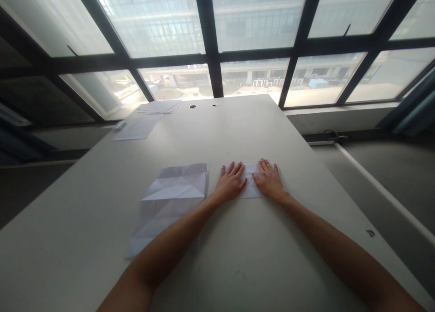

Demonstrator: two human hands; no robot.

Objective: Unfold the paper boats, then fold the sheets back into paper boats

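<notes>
A small piece of folded white paper (pixel 250 192) lies on the white table between my hands. My left hand (pixel 231 182) rests flat over its left side, fingers spread and pointing away from me. Over the right side lies my right hand (pixel 269 180), also flat with fingers stretched out. Both thumbs point inward across the paper, a little apart. To the left, partly under my left forearm, are larger white sheets with crease lines (pixel 173 185). Parts of the small paper are hidden beneath my palms and fingers.
The white table (pixel 217 140) reaches toward large dark-framed windows. More white sheets (pixel 136 127) lie at its far left corner. Two round holes, one of them a dark-ringed hole (pixel 192 106), are near the far edge. A small dark mark (pixel 370 233) sits near the right edge.
</notes>
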